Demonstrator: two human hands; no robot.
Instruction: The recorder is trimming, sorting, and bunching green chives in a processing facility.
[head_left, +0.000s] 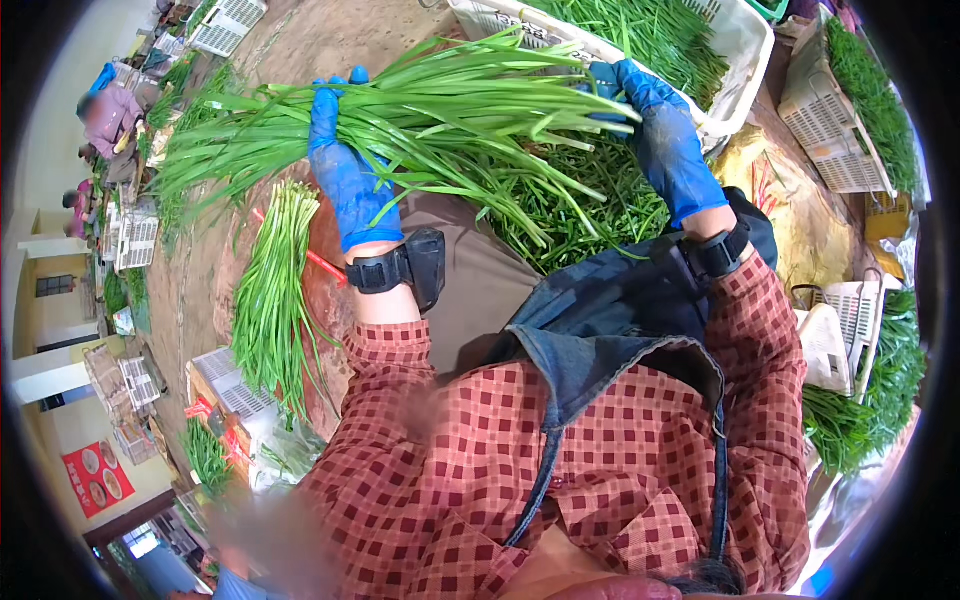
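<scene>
A loose bunch of long green leaves, likely garlic chives (450, 105), is held up in front of me. My left hand (337, 157), in a blue glove, wraps around its leafy part. My right hand (660, 135), in a dirt-smeared blue glove, has its fingers closed at the pale stem ends on the right. Below the bunch, a heap of loose leaves (592, 195) lies by my lap. Left of my left wrist, another bundle of chives (274, 292) rests on a reddish surface (326, 232), with a red tie strip (325, 268) beside it.
A white plastic crate (739, 82) of chives stands just beyond my right hand. More chive-filled crates (832, 127) line the right side. At lower left is a box (232, 390) with red ties. A person (112, 127) sits among greens at far left.
</scene>
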